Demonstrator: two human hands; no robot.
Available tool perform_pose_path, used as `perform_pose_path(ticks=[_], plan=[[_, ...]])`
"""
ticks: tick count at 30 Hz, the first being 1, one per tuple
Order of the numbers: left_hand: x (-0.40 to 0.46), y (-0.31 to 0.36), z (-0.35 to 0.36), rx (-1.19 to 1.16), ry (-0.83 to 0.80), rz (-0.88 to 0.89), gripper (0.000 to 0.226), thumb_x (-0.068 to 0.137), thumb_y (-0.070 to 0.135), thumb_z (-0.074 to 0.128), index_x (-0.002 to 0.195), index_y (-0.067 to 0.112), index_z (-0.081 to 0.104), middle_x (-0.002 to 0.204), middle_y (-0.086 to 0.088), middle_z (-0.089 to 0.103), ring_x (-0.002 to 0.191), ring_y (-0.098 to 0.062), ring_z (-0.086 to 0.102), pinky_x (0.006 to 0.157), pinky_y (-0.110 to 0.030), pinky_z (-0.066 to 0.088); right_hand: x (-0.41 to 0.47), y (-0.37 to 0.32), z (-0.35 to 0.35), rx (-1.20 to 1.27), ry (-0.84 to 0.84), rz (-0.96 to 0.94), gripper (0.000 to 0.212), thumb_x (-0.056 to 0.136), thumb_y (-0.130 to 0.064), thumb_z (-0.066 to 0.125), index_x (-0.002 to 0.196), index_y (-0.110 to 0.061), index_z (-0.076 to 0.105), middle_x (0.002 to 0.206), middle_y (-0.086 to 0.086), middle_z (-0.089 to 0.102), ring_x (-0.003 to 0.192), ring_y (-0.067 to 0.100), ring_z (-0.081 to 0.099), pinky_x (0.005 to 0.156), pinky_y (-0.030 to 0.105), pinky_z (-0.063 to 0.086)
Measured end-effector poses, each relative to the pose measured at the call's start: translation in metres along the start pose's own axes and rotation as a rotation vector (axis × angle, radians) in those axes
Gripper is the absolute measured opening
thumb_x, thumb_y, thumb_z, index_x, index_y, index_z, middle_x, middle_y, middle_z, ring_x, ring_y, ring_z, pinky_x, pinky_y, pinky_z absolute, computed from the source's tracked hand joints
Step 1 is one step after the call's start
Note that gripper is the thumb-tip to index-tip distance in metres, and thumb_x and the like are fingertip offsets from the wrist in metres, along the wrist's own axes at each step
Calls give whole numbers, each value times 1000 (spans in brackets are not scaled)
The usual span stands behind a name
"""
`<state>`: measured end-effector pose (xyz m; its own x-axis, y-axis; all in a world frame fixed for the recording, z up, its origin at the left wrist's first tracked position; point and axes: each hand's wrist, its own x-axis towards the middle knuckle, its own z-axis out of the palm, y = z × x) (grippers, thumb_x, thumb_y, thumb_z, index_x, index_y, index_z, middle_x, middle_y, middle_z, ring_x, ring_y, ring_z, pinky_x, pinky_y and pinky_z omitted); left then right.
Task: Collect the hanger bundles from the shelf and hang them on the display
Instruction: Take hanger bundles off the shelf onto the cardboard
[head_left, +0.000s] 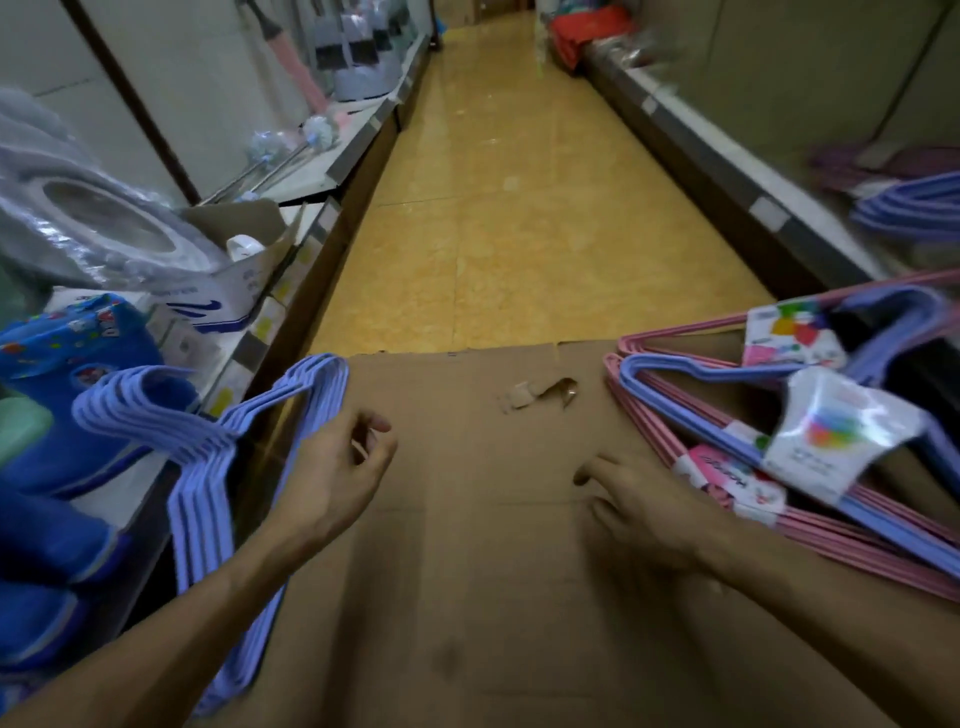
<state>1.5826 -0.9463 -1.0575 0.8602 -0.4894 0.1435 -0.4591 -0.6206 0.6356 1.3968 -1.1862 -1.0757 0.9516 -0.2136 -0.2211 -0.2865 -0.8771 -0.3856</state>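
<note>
Lying on the flattened cardboard sheet (467, 545), at its right edge, a heap of pink and blue hanger bundles (810, 447) is seen, each bundle banded by a printed paper label (836, 431). At the sheet's left edge a blue hanger bundle (218, 467) is held upright by the left hand (332, 483), whose fingers are curled round the frames just below the hooks. The right hand (644, 514) is stretched low over the sheet beside the heap, fingers loosely extended, nothing grasped; its outline is blurred. Beyond the sheet's far right corner, more blue hangers (914, 208) are seen on a shelf (769, 208).

The bundles are judged light and stiff, though their coated wire is likely slippery and loose frames may fan apart. Hold is best taken at the gathered necks near the label, where the frames are bound together.
</note>
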Motion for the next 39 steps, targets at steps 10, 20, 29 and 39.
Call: perform_pose_path(ticks=[10,20,29,39], plan=[[-8,124,71,-307,-232,110,4,95,31,61,95,30,64,84,2,63,72,-15,63,62,-25,48,-69,86,-31,25,255,176,31,97,-27,53,126,-17,58,125,5,59,117,23,54,99,38,43],[1,212,134,-494,-363,215,3,95,22,63,92,22,65,74,4,58,63,-9,58,55,-19,44,-107,203,-66,147,466,704,52,96,-37,59,138,-8,45,131,18,56,113,34,58,82,39,48],[-1,230,176,-467,-475,215,7,98,26,58,93,25,63,76,8,59,56,2,57,54,-17,47,-100,243,-45,232,265,874,38,90,-28,61,122,-15,47,106,13,62,93,33,62,83,44,54],[2,205,180,-409,-503,227,7,97,27,60,90,28,63,71,11,61,63,-13,61,55,-23,48,-82,237,-34,88,383,986,42,90,-52,48,97,-13,61,98,13,65,91,38,63,76,38,45]])
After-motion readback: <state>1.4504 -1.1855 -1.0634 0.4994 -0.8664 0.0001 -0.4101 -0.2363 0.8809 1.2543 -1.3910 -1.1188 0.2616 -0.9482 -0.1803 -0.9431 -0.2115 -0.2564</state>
